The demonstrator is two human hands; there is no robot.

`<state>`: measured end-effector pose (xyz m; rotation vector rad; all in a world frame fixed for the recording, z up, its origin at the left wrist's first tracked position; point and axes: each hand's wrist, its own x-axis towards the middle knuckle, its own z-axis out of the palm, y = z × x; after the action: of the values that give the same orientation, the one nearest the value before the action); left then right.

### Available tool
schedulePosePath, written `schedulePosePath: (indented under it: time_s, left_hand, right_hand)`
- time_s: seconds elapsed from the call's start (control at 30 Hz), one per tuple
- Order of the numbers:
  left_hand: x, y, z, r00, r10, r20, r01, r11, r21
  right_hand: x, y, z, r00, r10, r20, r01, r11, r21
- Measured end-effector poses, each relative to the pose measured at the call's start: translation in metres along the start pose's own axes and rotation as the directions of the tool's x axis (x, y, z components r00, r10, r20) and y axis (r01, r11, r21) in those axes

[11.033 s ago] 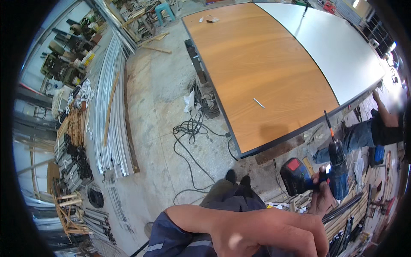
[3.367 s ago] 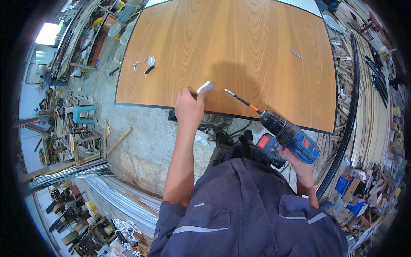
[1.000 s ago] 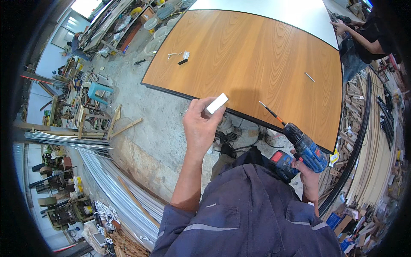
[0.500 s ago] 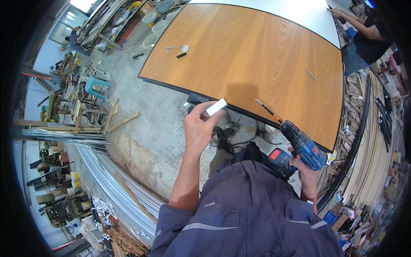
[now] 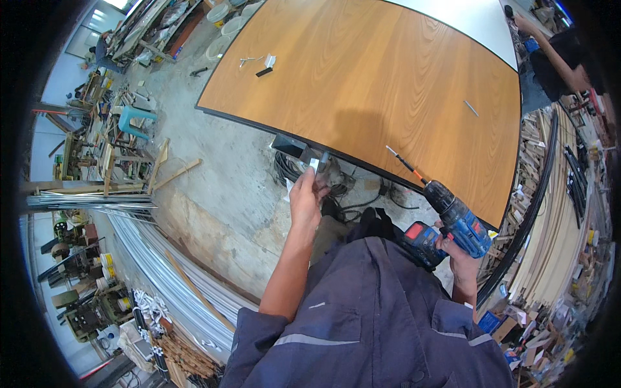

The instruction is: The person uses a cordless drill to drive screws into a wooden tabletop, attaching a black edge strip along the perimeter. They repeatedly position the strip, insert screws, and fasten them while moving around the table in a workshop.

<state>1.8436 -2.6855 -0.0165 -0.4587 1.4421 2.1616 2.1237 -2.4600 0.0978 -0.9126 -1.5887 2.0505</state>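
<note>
My left hand (image 5: 305, 200) pinches a small white block (image 5: 314, 163) close to the near edge of a large wood-grain panel (image 5: 388, 71). Part of the block is hidden by the fingers. Just beyond it, a dark box-like piece (image 5: 289, 145) sits below the panel's edge. My right hand (image 5: 458, 253) is wrapped round the grip of a blue and black cordless drill (image 5: 458, 220). Its long bit (image 5: 402, 163) points up and left over the panel's near right part. At the panel's left lie a black strip (image 5: 264, 72), a small white piece (image 5: 270, 61) and several thin pins (image 5: 249, 61).
A thin metal rod (image 5: 471, 108) rests on the panel's right side. Black cables (image 5: 354, 210) lie on the floor below. Another person's arm (image 5: 556, 55) is at the far right, beside a white panel (image 5: 466, 22). Long metal profiles (image 5: 174, 265) and a turquoise stool (image 5: 134, 120) stand left.
My left hand has turned and drawn in toward the panel's near edge, with the white block now mostly hidden. The drill has barely moved. The view has shifted slightly.
</note>
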Motion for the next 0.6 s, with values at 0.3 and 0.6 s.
schedulePosePath:
  time_s: [0.3, 0.6]
  left_hand:
    - [0.01, -0.016, 0.027, 0.999, 0.045, -0.004, -0.044, 0.995, 0.091]
    - [0.012, -0.001, 0.02, 1.0, -0.001, 0.029, -0.004, 0.983, 0.183]
  right_hand:
    - [0.006, -0.005, 0.005, 1.0, -0.004, -0.002, 0.004, 0.998, -0.069]
    - [0.013, -0.003, -0.005, 0.996, -0.021, 0.085, 0.038, 0.977, -0.211]
